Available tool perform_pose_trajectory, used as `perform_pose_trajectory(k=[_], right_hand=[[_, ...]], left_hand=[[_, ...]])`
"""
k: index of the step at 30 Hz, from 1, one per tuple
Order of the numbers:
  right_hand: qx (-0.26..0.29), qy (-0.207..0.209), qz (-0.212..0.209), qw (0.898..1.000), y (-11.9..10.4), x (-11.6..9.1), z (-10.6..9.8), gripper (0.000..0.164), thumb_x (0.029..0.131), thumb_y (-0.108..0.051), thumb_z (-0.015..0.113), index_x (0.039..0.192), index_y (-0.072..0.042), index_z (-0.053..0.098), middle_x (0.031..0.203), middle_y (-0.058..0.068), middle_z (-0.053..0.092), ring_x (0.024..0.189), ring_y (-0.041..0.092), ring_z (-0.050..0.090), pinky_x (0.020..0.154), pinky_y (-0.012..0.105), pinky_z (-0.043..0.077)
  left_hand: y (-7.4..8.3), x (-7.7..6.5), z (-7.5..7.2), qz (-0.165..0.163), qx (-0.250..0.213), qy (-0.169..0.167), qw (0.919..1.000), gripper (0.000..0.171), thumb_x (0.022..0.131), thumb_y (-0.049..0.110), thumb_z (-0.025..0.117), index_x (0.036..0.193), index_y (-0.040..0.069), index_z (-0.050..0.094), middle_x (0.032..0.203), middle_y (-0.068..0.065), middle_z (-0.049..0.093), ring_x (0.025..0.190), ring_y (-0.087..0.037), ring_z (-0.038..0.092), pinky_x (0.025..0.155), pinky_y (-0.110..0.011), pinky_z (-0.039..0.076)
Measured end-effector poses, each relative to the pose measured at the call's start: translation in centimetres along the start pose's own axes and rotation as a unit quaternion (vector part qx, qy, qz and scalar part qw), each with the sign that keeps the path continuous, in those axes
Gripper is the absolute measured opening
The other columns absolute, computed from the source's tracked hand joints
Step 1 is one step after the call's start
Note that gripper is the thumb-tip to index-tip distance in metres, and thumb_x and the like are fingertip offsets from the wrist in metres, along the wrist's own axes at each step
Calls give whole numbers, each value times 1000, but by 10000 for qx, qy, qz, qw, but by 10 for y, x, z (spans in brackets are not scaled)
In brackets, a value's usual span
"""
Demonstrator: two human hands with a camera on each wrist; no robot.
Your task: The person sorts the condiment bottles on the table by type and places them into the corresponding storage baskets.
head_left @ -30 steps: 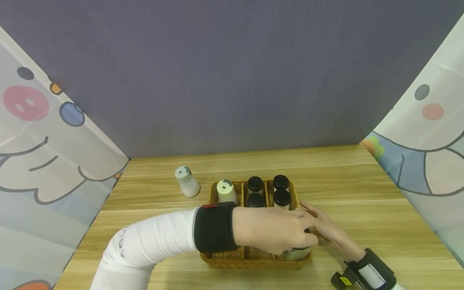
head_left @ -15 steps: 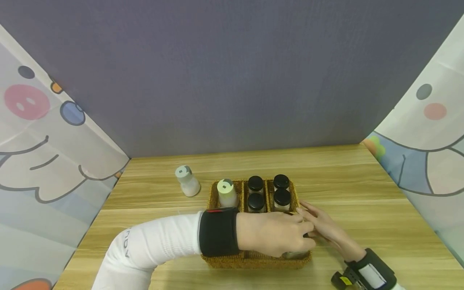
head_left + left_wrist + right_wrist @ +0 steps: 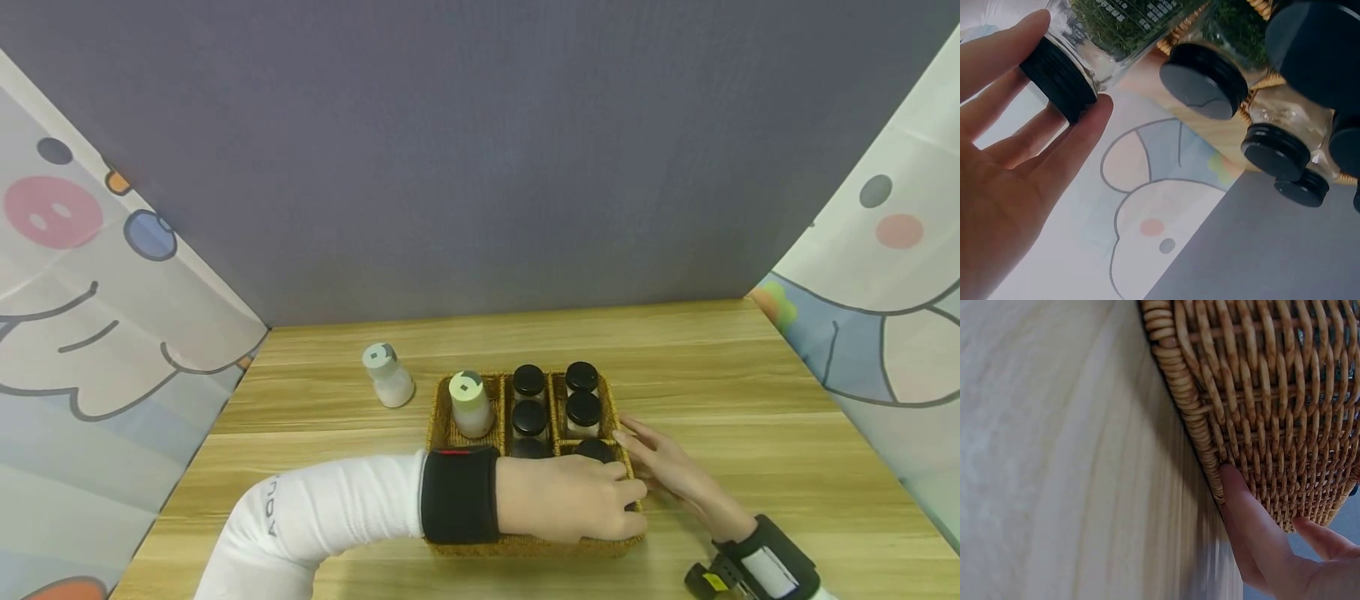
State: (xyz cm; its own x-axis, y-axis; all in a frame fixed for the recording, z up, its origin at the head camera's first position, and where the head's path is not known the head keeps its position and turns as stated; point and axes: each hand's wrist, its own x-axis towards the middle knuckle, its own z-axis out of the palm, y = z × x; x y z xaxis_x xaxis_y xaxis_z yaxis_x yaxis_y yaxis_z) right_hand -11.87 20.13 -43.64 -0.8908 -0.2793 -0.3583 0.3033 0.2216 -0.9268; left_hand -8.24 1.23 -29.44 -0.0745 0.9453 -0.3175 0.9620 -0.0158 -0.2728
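My left hand (image 3: 573,500) reaches over the front right of a wicker basket (image 3: 525,550). In the left wrist view, its thumb and fingers grip the black lid of a clear jar (image 3: 1125,28) filled with green dried herbs. Beside that jar is another herb jar with a black lid (image 3: 1204,81), which also shows behind my hand as a black lid (image 3: 594,451) in the head view. My right hand (image 3: 671,467) rests against the basket's right side. Its extended fingers touch the woven wall (image 3: 1272,425) in the right wrist view.
Several black-lidded jars (image 3: 582,408) stand in the basket's middle and right compartments. A white bottle with a pale yellow-green cap (image 3: 471,408) is in the left one. Another white bottle (image 3: 390,379) stands outside, left of the basket. A grey panel (image 3: 480,167) rises behind the wooden table (image 3: 712,367).
My left hand has come slightly lower and toward the front, uncovering a black lid in the right compartment and more of the middle jars. My right hand stays in place against the basket.
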Motion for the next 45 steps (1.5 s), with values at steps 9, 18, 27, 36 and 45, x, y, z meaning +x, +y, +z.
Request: perform_pose_trajectory(k=[9,18,27,36,45], right_hand=[[84,-20,-37,10000,1,-1,1,68,91,-36,46,141,-4,13,139,33,11,114,45,40,68,38,53],[143,-14,-36,9999,1,0,1,68,91,-35,46,141,-4,13,139,32,12,112,43,43,69,38,53],[161,-56,-118,9998,2,0,0,67,91,-34,46,141,-4,13,138,34,14,109,41,47,73,39,52],[265,8,-93,9996,3,2,0,68,91,-36,46,141,-4,13,136,34,19,107,37,50,75,39,52],[318,-116,-174,9993,3,0,0,69,92,-34,45,141,-2,11,134,36,21,103,34,53,75,40,52]], left_hand=[[4,2,6,-19,193,53,9998,33,86,25,57,119,24,54,113,5,51,88,-5,50,68,-8,42],[5,4,11,-58,194,16,9998,35,84,26,60,119,25,53,113,7,51,88,-5,49,66,-8,41],[6,8,18,-98,118,-171,9997,37,86,28,56,122,27,50,118,8,49,92,-4,49,68,-7,41],[7,10,24,-85,132,-166,9997,33,87,28,54,120,26,52,116,8,49,91,-4,49,67,-7,40],[7,12,29,-91,15,-247,9997,32,87,27,54,119,26,52,115,8,50,91,-5,49,68,-8,41]])
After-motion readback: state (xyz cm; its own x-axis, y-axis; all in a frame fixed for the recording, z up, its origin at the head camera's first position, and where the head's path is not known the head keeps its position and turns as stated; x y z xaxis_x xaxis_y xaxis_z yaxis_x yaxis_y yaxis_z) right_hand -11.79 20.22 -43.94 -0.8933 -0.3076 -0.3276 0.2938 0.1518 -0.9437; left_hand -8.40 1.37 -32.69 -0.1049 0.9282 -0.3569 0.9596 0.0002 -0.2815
